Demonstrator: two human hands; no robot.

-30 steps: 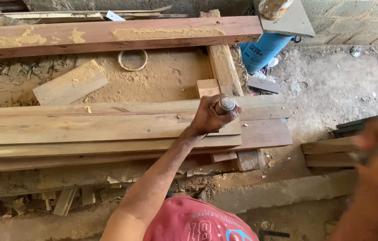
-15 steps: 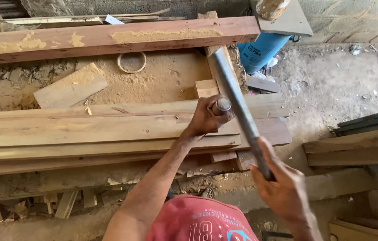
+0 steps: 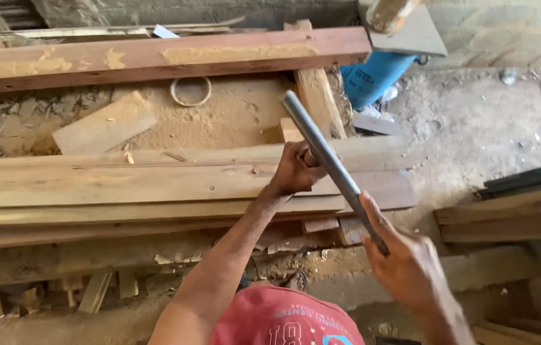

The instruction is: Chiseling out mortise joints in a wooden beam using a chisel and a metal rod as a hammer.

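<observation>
My left hand [image 3: 295,171] is closed around a small upright tool that stands on the top plank [image 3: 123,182] of a stack of planks. The fingers and the bar above it hide most of this tool. My right hand [image 3: 405,262] grips the lower end of a long grey metal bar [image 3: 325,153]. The bar slants up and to the left, crossing right over my left fist where the tool's top is. My left forearm reaches in from the bottom centre, above a red printed garment [image 3: 283,319].
A long reddish beam [image 3: 155,54] lies across the back, with a sawdust bed, a loose offcut [image 3: 101,124] and a ring [image 3: 190,91] in front of it. A blue container [image 3: 376,76] stands at the back right. More planks [image 3: 507,220] lie at the right; scraps litter the ground below.
My right hand came into view from the right edge carrying the metal bar, and the bar has swung down onto the top of the tool in my left fist. The left hand stayed put.
</observation>
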